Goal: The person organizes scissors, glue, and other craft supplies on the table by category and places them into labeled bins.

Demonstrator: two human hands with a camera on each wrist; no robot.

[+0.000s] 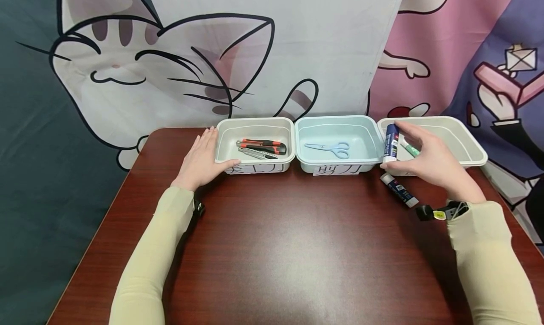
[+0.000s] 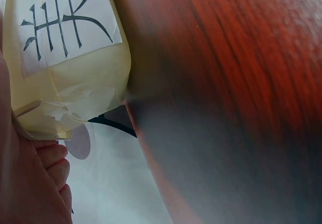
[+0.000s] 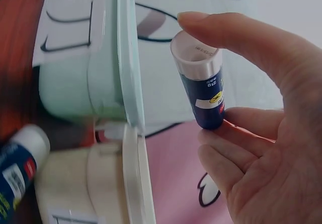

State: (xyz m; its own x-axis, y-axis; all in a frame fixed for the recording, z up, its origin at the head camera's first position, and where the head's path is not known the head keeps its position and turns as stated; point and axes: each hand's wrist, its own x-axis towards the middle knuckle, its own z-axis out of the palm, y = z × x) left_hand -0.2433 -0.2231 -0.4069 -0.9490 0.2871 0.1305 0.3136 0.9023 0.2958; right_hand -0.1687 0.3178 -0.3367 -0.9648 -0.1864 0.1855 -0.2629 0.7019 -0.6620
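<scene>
My right hand (image 1: 432,157) pinches a blue glue stick (image 1: 391,142) between thumb and fingers, above the left end of the right-hand white bin (image 1: 456,141). In the right wrist view the thumb lies at the glue stick's (image 3: 205,90) white end and the fingers at its blue end. A second glue stick (image 1: 399,190) lies on the table in front of that bin. Inside the bin a green-and-white stick (image 1: 410,149) shows partly behind the hand. My left hand (image 1: 203,157) rests against the left side of the left white bin (image 1: 255,123), fingers extended, thumb at its front corner.
Utility knives (image 1: 261,147) lie in the left bin. Between the white bins stands a light blue bin (image 1: 340,119) with blue scissors (image 1: 329,149) inside. All three line the back edge of the brown table (image 1: 297,249), before a cartoon-printed cloth (image 1: 331,41).
</scene>
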